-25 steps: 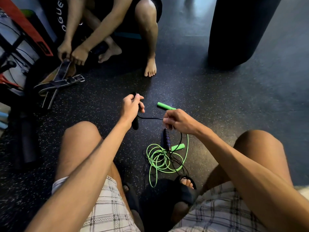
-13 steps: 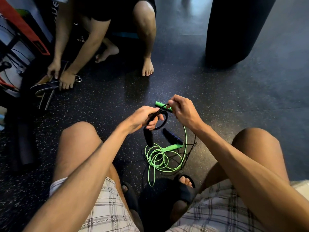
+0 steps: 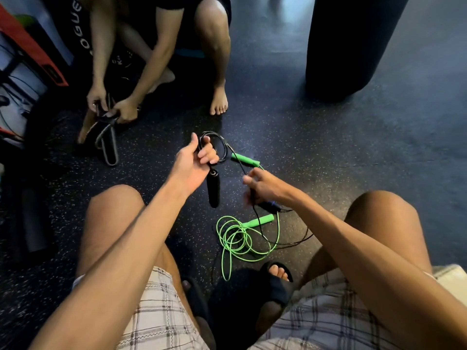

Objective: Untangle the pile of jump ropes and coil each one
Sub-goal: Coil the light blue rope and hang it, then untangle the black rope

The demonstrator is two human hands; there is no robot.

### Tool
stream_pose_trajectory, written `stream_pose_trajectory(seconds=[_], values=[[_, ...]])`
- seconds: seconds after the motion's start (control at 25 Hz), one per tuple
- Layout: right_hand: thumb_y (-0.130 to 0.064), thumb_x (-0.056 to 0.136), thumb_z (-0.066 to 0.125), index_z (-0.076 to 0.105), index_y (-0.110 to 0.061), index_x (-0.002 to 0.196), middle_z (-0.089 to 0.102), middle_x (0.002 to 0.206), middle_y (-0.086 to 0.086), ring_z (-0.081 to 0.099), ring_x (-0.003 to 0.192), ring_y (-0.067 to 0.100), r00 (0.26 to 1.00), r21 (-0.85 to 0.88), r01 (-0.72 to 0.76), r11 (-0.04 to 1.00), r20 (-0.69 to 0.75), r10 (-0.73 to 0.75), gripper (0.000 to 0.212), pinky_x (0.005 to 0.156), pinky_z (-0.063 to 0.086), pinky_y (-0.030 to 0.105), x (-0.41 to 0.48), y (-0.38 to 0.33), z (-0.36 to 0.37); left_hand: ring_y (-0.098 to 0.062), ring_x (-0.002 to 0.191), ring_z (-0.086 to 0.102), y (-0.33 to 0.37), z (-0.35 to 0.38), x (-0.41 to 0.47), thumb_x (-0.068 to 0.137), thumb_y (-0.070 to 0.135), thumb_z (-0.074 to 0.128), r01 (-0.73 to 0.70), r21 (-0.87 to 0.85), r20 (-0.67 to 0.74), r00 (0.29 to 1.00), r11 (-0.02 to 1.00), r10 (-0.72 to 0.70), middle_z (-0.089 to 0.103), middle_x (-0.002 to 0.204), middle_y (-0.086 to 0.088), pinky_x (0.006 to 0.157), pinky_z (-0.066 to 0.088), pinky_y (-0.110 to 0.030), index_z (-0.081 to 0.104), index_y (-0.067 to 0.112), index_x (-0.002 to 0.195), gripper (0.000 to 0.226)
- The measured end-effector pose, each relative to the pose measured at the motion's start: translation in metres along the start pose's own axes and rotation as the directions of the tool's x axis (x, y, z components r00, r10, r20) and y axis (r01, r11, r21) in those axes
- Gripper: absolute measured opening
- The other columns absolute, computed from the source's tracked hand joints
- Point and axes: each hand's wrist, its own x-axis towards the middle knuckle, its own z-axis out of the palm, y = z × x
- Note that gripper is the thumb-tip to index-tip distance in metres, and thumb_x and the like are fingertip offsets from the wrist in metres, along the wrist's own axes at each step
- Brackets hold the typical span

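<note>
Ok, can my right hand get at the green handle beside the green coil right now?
Likely yes, once freed: the right hand is pinching the black rope, and the green handle lies uncovered on the floor close by.

Green rope (image 3: 242, 238) on speckled floor (image 3: 328, 152)

My right grip (image 3: 262, 186) is smeared with blur, so which fingers pinch the black rope (image 3: 223, 147) I can't make out. That rope's far handle (image 3: 272, 206) is half hidden under it, and the cord fades into the dark floor (image 3: 353, 152).
</note>
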Motion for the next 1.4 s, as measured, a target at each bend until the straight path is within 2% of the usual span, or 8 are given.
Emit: stream_pose_trajectory(seconds=[0.08,0.28,0.44,0.6,0.8,1.04,1.2,1.4], values=[[-0.023,0.102,0.050,0.043,-0.006,0.097,0.068,0.086,0.028,0.067,0.076,0.035,0.993,-0.051,-0.044,0.998,0.107,0.049,0.018,0.071,0.056,0.052,-0.002,0.005,0.002,-0.010,0.045,0.031,0.001,-0.006,0.004,0.106,0.031,0.027,-0.115,-0.030,-0.138,0.984,0.993,0.110,0.034,0.053,0.004,0.057,0.030,-0.024,0.053,0.010,0.085,0.040],[-0.016,0.097,0.060,0.048,-0.007,0.088,0.069,0.073,0.018,0.064,0.052,0.021,0.960,-0.153,0.026,0.988,0.281,0.018,0.018,0.047,0.054,0.029,-0.008,0.002,0.003,-0.014,0.048,0.044,0.002,-0.024,0.010,0.106,0.024,0.036,-0.267,0.169,-0.407,0.858,0.949,0.313,0.046,0.059,0.000,0.056,0.039,-0.028,0.052,0.007,0.086,0.031],[-0.014,0.097,0.059,0.058,-0.008,0.083,0.063,0.066,0.002,0.055,0.053,0.011,0.944,-0.318,0.323,0.891,0.177,-0.279,0.015,0.054,0.046,0.021,-0.005,-0.009,-0.001,-0.013,0.045,0.054,-0.004,-0.021,0.006,0.105,0.020,0.040,-0.207,0.566,-0.381,0.792,0.798,0.476,0.056,0.054,0.000,0.051,0.048,-0.025,0.057,0.005,0.086,0.029],[-0.012,0.100,0.052,0.060,-0.009,0.079,0.058,0.065,-0.003,0.049,0.053,-0.001,0.880,-0.360,0.457,0.813,0.053,-0.471,0.023,0.055,0.038,0.013,-0.006,-0.016,-0.006,-0.012,0.042,0.059,-0.010,-0.017,0.002,0.104,0.017,0.041,-0.140,0.765,-0.254,0.831,0.628,0.494,0.058,0.061,-0.010,0.049,0.050,-0.021,0.059,-0.002,0.093,0.029],[-0.018,0.102,0.048,0.058,-0.007,0.076,0.052,0.062,-0.008,0.047,0.052,-0.001,0.828,-0.395,0.444,0.804,-0.162,-0.537,0.030,0.052,0.031,0.016,-0.007,-0.021,-0.013,-0.016,0.044,0.059,-0.018,-0.012,-0.001,0.101,0.018,0.047,-0.039,0.868,-0.156,0.925,0.495,0.347,0.060,0.061,-0.012,0.049,0.048,-0.022,0.063,-0.002,0.089,0.028],[-0.021,0.101,0.047,0.061,-0.008,0.074,0.046,0.055,-0.013,0.043,0.050,0.003,0.774,-0.429,0.358,0.829,-0.360,-0.521,0.033,0.055,0.027,0.026,-0.006,-0.026,-0.019,-0.023,0.046,0.057,-0.028,-0.003,-0.007,0.102,0.022,0.046,0.055,0.888,-0.019,0.996,0.457,-0.084,0.061,0.057,-0.009,0.052,0.049,-0.027,0.064,0.001,0.087,0.031],[-0.020,0.099,0.053,0.066,-0.011,0.076,0.042,0.049,-0.019,0.048,0.049,-0.010,0.784,-0.409,0.330,0.851,-0.382,-0.488,0.028,0.051,0.030,0.010,-0.005,-0.026,-0.023,-0.017,0.040,0.037,-0.026,0.004,-0.014,0.104,0.027,0.040,0.120,0.814,0.063,0.954,0.568,-0.293,0.042,0.047,-0.004,0.045,0.033,-0.028,0.059,0.002,0.082,0.038],[-0.032,0.098,0.056,0.052,-0.022,0.071,0.048,0.056,-0.012,0.042,0.052,0.001,0.810,-0.321,0.326,0.889,-0.390,-0.438,0.029,0.053,0.031,0.023,0.000,-0.021,-0.021,-0.007,0.033,0.022,-0.018,0.007,-0.015,0.102,0.034,0.043,0.168,0.650,0.158,0.924,0.741,-0.348,0.029,0.039,0.006,0.046,0.017,-0.028,0.056,0.007,0.079,0.038]])
